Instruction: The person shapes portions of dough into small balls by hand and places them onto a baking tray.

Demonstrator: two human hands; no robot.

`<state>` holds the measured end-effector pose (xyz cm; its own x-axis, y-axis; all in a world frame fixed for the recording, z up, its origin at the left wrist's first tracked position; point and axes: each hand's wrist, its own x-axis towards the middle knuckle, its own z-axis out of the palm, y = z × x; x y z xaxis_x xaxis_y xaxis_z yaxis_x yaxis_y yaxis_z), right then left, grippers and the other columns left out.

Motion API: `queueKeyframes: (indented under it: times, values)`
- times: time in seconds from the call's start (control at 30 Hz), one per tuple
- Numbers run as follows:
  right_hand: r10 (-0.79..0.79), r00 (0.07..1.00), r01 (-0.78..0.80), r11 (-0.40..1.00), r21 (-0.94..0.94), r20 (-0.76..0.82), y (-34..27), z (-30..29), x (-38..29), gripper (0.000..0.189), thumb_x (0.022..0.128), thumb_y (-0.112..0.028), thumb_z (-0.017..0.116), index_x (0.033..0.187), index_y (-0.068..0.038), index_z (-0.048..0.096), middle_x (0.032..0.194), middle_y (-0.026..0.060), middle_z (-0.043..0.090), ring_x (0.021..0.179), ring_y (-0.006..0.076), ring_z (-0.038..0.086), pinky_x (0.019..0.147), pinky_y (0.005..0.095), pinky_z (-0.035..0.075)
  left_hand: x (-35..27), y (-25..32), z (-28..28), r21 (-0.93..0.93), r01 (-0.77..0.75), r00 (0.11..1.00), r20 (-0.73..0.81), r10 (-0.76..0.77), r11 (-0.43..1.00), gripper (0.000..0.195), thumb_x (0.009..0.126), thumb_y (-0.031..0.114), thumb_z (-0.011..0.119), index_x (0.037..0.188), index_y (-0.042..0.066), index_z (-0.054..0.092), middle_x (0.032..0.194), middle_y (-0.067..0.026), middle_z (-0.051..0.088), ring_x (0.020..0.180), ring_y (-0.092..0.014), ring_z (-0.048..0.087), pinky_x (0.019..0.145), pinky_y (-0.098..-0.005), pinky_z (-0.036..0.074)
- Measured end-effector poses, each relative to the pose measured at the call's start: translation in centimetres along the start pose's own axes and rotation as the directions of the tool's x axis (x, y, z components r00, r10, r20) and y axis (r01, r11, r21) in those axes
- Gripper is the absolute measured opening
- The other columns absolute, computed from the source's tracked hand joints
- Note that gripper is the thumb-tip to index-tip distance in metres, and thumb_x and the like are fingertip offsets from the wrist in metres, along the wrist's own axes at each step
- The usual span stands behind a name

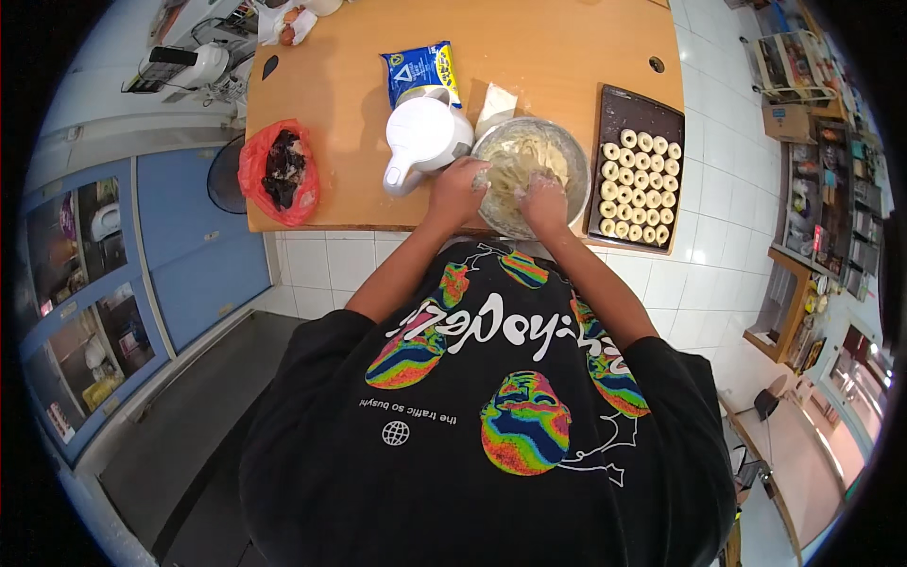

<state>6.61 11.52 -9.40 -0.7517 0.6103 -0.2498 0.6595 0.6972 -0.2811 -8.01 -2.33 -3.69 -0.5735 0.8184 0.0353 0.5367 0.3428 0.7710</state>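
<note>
A metal mixing bowl [581, 205] stands at the table's near edge, with pale, sticky dough [528, 159] inside. My left hand [460, 190] is at the bowl's left rim, its fingertips curled over the edge and smeared with dough or flour. Inside the bowl, my right hand [544, 202] presses into the dough, and its fingertips are partly hidden there. Close to my left hand is a white lidded plastic pitcher [425, 135]. A dark baking tray [641, 106] at the right bears rows of small ring-shaped dough pieces [640, 179].
Behind the pitcher lies a blue and yellow packet [421, 67]; a white packet [497, 105] touches the bowl's far side. An open red plastic bag [248, 166] with dark contents sits at the wooden table's [333, 85] left edge. Eggs [287, 34] rest at the far left corner.
</note>
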Motion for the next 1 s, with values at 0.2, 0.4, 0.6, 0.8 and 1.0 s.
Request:
queueKeyframes:
  times: [0.2, 0.4, 0.6, 0.8, 1.0]
  values:
    - [-0.167, 0.975, 0.119, 0.95, -0.289, -0.149, -1.3, 3.1, -1.5, 0.041, 0.091, -0.026, 0.06, 0.125, -0.004, 0.062, 0.126, 0.022, 0.063, 0.12, 0.0401, 0.058, 0.101, 0.0479, 0.049, -0.1, -2.0, -0.6, -0.042, -0.01, 0.989, 0.144, 0.016, 0.999, 0.038, 0.076, 0.008, 0.071, 0.113, 0.005, 0.068, 0.11, -0.015, 0.068, 0.087, -0.032, 0.067, 0.076, -0.0386, 0.054]
    - [-0.111, 0.994, 0.109, 0.977, -0.184, -0.001, -2.3, 3.3, -0.9, 0.035, 0.096, -0.02, 0.047, 0.121, -0.004, 0.065, 0.132, 0.0226, 0.06, 0.125, 0.042, 0.054, 0.102, 0.0476, 0.048, -0.7, -2.8, -0.9, 0.092, -0.084, 0.99, 0.116, 0.073, 0.992, 0.04, 0.074, 0.007, 0.07, 0.114, 0.007, 0.069, 0.112, -0.0123, 0.069, 0.094, -0.031, 0.068, 0.082, -0.0398, 0.054]
    - [-0.05, 0.992, 0.052, 0.999, -0.008, 0.119, -0.4, 2.1, 0.2, 0.034, 0.088, -0.018, 0.062, 0.117, -0.001, 0.066, 0.108, 0.0224, 0.069, 0.111, 0.0403, 0.062, 0.097, 0.0479, 0.048, -0.6, -2.7, -1.2, -0.004, -0.02, 0.986, 0.163, 0.02, 1.0, 0.041, 0.074, 0.008, 0.07, 0.115, 0.012, 0.069, 0.114, -0.0102, 0.068, 0.103, -0.033, 0.066, 0.085, -0.0434, 0.053]
    - [0.011, 0.977, 0.003, 0.998, 0.065, -0.214, -3.2, -1.5, -2.7, 0.043, 0.083, -0.02, 0.069, 0.118, 0.003, 0.064, 0.111, 0.0238, 0.068, 0.111, 0.0385, 0.062, 0.096, 0.0463, 0.049, -1.0, -3.1, -1.0, -0.062, -0.011, 0.991, 0.132, 0.019, 0.998, 0.044, 0.072, 0.007, 0.073, 0.116, 0.01, 0.069, 0.113, -0.0126, 0.067, 0.103, -0.034, 0.066, 0.087, -0.0418, 0.053]
    - [-0.187, 0.982, 0.173, 0.928, -0.33, -0.01, -2.1, 3.2, -1.6, 0.041, 0.091, -0.017, 0.057, 0.129, -0.002, 0.06, 0.132, 0.0216, 0.059, 0.123, 0.0409, 0.055, 0.1, 0.0458, 0.049, -1.0, -3.1, -1.9, -0.061, -0.039, 0.976, 0.21, 0.051, 0.997, 0.047, 0.071, 0.012, 0.079, 0.117, 0.009, 0.069, 0.119, -0.0117, 0.067, 0.109, -0.032, 0.065, 0.094, -0.041, 0.052]
